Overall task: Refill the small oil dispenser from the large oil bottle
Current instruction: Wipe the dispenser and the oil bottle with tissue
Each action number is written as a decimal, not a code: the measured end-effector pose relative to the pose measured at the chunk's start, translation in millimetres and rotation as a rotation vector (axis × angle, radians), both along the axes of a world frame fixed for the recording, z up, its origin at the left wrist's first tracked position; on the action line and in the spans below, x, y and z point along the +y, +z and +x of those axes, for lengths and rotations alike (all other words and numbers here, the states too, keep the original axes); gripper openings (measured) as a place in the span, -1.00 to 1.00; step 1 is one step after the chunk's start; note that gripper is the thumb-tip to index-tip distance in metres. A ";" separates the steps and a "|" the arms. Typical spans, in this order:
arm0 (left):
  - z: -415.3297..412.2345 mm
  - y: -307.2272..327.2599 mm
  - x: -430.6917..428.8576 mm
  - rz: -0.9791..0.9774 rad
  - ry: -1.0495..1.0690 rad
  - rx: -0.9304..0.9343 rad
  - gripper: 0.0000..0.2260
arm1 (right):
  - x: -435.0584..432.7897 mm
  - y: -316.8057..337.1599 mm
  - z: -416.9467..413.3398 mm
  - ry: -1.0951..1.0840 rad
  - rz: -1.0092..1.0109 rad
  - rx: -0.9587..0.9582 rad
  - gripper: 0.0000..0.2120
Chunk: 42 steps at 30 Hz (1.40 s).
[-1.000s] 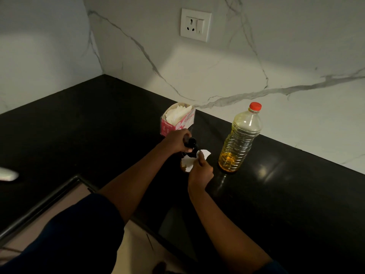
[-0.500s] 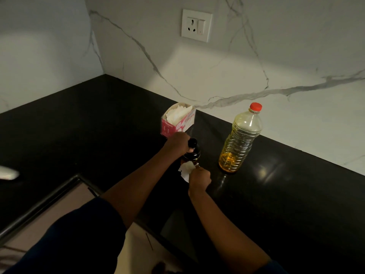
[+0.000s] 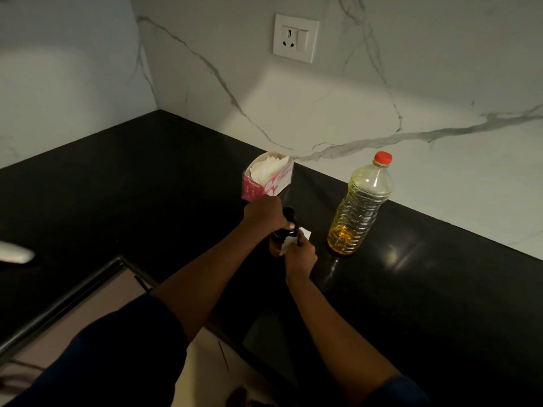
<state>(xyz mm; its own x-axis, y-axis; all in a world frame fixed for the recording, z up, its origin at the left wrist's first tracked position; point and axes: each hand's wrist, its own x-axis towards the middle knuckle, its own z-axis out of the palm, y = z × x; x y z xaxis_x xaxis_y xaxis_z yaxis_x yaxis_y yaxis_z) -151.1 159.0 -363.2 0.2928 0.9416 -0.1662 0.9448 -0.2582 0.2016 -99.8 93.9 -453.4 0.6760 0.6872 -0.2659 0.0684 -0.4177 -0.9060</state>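
The person has two bare arms and two bare hands. The left hand (image 3: 266, 212) and the right hand (image 3: 300, 255) wear no gloves, and I can see no rings or a watch on them. The forearms are bare from the wrists up to near the elbows. Each arm has a dark blue sleeve. The left sleeve (image 3: 117, 356) looks big and loose, with soft folds, and it fills the low left corner. The right sleeve (image 3: 393, 392) shows only a little at the bottom edge. The cloth is plain, with no pictures or words on it. A thumbnail shows pale on the left hand.
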 end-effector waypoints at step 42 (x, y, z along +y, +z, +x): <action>5.3 -8.2 -15.8 0.031 0.079 -0.184 -0.68 | -11.7 0.0 4.5 -0.065 0.066 -0.165 -0.74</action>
<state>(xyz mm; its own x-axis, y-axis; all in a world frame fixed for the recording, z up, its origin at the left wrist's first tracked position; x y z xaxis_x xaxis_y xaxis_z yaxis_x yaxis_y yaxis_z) -145.8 143.2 -371.4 0.2409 0.9666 -0.0873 0.9103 -0.1939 0.3656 -95.3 82.2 -453.4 0.7503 0.6529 -0.1039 0.1929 -0.3664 -0.9102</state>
